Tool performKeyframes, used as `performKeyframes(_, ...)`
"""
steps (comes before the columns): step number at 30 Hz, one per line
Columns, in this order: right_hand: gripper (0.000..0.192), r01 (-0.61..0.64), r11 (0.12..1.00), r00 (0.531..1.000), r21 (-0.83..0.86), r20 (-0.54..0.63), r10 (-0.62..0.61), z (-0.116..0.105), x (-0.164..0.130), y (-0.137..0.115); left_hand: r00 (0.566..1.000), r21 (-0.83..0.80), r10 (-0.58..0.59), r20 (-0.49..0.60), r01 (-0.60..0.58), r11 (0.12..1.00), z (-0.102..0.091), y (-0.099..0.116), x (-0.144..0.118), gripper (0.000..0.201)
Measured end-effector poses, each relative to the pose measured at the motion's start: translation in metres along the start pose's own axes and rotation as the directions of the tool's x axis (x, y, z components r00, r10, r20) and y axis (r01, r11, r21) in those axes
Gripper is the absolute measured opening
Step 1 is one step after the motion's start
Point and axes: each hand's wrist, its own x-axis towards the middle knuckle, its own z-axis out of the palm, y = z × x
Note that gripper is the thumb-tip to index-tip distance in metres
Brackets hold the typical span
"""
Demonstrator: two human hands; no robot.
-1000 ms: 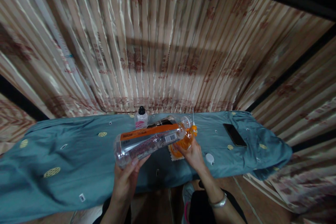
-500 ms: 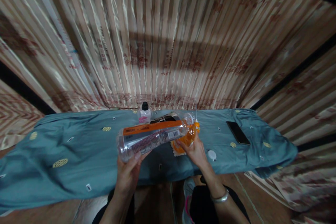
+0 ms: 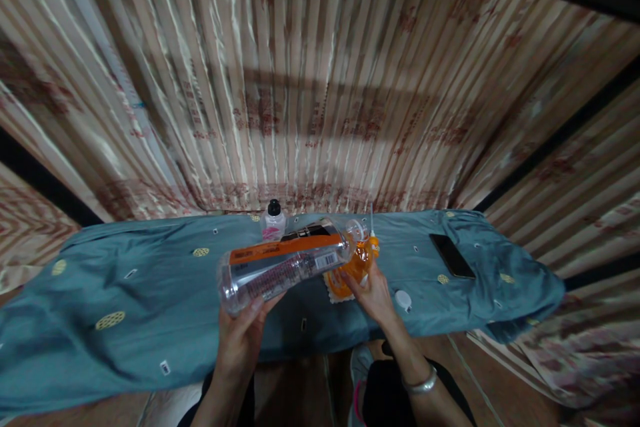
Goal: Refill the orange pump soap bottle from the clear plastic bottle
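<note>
My left hand [image 3: 243, 333] is closed around the base of a large clear plastic bottle [image 3: 285, 263] with an orange and silver label. The bottle lies tilted, its narrow end raised to the right. My right hand [image 3: 373, 290] grips a smaller clear bottle [image 3: 361, 259] of orange liquid, held close to the large bottle's neck. Where the two necks overlap, I cannot tell whether they touch. An orange item with a scalloped pale edge [image 3: 334, 290] shows beneath, partly hidden. Beside the right fingers is a small orange piece [image 3: 375, 245] with a thin pale stem.
A small bottle with a black cap [image 3: 273, 221] stands behind the large bottle. A round white lid [image 3: 403, 300] and a dark phone [image 3: 453, 255] lie to the right on the teal cloth [image 3: 160, 293]. A patterned curtain [image 3: 300, 93] hangs behind.
Both hands keep their grips and nearly the same pose. The large bottle's base dips slightly and shifts a little left. The view has also shifted slightly.
</note>
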Motion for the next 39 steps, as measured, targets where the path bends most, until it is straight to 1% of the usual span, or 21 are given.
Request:
performKeyframes(4,0.060,-0.003,1.000,1.000,-0.006,0.006,0.003,-0.001,0.001,-0.001,1.000,-0.008,0.007,-0.012,-0.007,1.000,0.003,0.004,0.000,0.053)
performKeyframes(11,0.068,-0.002,1.000,1.000,-0.025,-0.021,0.002,0.001,0.000,0.000,0.998,0.017,0.024,-0.054,-0.023,1.000,-0.006,-0.002,0.004,0.054)
performKeyframes(18,0.063,0.001,1.000,1.000,0.005,-0.018,-0.001,0.002,0.001,-0.002,1.000,0.029,0.016,-0.021,-0.015,0.999,0.003,0.006,-0.005,0.053)
performKeyframes(23,0.069,-0.010,1.000,1.000,0.007,-0.029,0.010,0.002,0.000,-0.002,0.999,0.058,0.033,-0.007,-0.033,0.998,-0.003,0.006,-0.002,0.060)
performKeyframes(27,0.067,-0.006,1.000,0.999,0.012,-0.035,0.007,0.002,0.001,-0.004,0.999,0.077,0.049,0.021,-0.050,0.996,-0.007,0.007,0.001,0.061)
performKeyframes(31,0.063,0.012,1.000,0.999,0.013,-0.050,-0.011,0.003,0.001,-0.004,0.998,0.080,0.055,0.017,-0.056,0.995,-0.005,0.008,0.000,0.066)
performKeyframes(36,0.063,0.015,1.000,0.997,0.003,-0.077,-0.014,0.004,0.000,-0.002,0.996,0.072,0.081,-0.030,-0.079,0.994,0.002,0.008,-0.004,0.066)
performKeyframes(39,0.063,0.013,1.000,0.997,0.010,-0.072,-0.012,0.004,0.001,-0.002,0.996,0.092,0.090,-0.011,-0.088,0.992,0.001,0.007,-0.002,0.063)
